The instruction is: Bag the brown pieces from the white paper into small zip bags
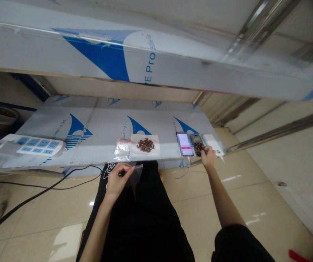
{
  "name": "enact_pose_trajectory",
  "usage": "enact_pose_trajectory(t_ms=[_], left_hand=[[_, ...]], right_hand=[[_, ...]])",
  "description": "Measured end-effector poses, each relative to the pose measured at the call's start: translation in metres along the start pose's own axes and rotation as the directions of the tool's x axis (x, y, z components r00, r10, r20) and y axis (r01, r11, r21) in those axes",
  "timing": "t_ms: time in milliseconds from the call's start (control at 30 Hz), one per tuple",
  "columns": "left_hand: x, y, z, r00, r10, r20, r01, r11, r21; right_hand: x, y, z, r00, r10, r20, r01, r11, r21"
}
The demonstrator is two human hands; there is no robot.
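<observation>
My left hand pinches the top edge of a small clear zip bag above my lap, just off the shelf's front edge. Over at the right, my right hand has its fingers on the lower right side of a small dark keypad device with a little screen. Thumb and forefinger look apart there, and the device lies flat. Small brown capsules are heaped on a white paper sheet in front of me. A stack of clear zip bags lies left of the sheet.
A phone with a lit screen and a white power bank with a cable flank the keypad device. A white power strip or panel with blue squares lies left. An upper ledge overhangs the film-covered shelf. A black cable hangs left.
</observation>
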State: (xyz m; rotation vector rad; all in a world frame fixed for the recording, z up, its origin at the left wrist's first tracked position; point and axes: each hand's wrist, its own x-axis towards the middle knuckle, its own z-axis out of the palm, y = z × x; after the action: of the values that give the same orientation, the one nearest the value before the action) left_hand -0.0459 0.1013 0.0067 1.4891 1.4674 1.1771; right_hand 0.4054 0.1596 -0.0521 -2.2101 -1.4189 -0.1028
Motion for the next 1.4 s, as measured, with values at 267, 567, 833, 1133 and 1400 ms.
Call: enact_pose_trajectory(t_ms=[267, 567, 833, 1133, 1400], left_hand=[[0.0, 0.002, 0.0, 1.0, -0.005, 0.0, 0.005, 1.0, -0.001], [0.0, 0.002, 0.0, 1.0, -0.021, 0.001, 0.021, 1.0, -0.013], [0.0, -0.001, -0.001, 1.0, -0.009, 0.0, 0.009, 1.0, -0.004], [0.0, -0.001, 0.0, 1.0, -0.008, -0.003, 0.008, 1.0, -0.001], [-0.001, 0.001, 0.0, 1.0, -0.001, 0.0, 0.001, 1.0, 0.009]], right_hand=[[-0.001, 0.003, 0.003, 0.999, -0.014, -0.048, 0.016, 0.999, 0.038], [-0.001, 0.004, 0.002, 1.0, 0.007, -0.025, -0.006, 0.999, 0.037], [-0.006, 0.003, -0.002, 0.989, -0.007, -0.148, 0.011, 1.0, 0.027], [-0.04, 0.015, -0.011, 0.95, -0.096, -0.298, 0.108, 0.994, 0.023], [-0.046, 0.024, -0.005, 0.948, -0.065, -0.311, 0.07, 0.998, 0.007]])
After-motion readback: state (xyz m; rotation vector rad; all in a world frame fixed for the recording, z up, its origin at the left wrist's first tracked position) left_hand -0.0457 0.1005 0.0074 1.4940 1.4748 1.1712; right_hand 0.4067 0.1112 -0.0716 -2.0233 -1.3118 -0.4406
